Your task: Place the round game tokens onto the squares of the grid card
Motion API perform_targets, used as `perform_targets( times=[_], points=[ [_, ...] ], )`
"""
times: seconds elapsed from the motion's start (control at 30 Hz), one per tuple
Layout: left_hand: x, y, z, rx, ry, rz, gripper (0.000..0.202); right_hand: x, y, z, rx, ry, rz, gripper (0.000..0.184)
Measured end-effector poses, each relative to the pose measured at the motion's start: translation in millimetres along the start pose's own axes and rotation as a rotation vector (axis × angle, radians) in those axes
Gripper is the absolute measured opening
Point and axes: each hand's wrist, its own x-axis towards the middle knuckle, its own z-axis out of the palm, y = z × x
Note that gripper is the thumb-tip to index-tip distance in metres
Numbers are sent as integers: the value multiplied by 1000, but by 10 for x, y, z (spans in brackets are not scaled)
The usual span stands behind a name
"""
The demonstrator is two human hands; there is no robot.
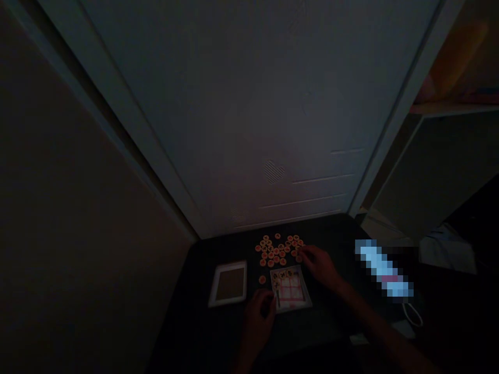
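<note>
The scene is very dim. A small white card with a pink grid (290,291) lies on a dark table (218,332). Several round orange tokens (277,251) are scattered just beyond it; a few sit on the card's top row, and one orange token (262,280) lies apart at its left. My right hand (320,266) reaches to the right edge of the token pile, fingers curled at a token there. My left hand (260,310) rests at the card's left edge, fingers bent against it; what it holds, if anything, is hidden.
A white-framed square tray with a brown inside (229,284) lies left of the card. A closed pale door (249,130) rises behind the table. A blurred bright blue object (384,270) and a white cable (413,314) are on the right.
</note>
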Motion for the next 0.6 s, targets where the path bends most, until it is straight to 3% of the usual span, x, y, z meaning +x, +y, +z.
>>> perform_targets(
  times=[0.23,0.4,0.6],
  points=[
    [-6,32,3,-10,3,-5,16,739,42,123,-158,-192,-154,22],
    [-11,34,5,-13,27,-15,15,920,142,169,-248,-327,-258,18],
    [1,46,-10,0,0,-37,18,1022,189,239,-278,-383,-324,17]
  ],
)
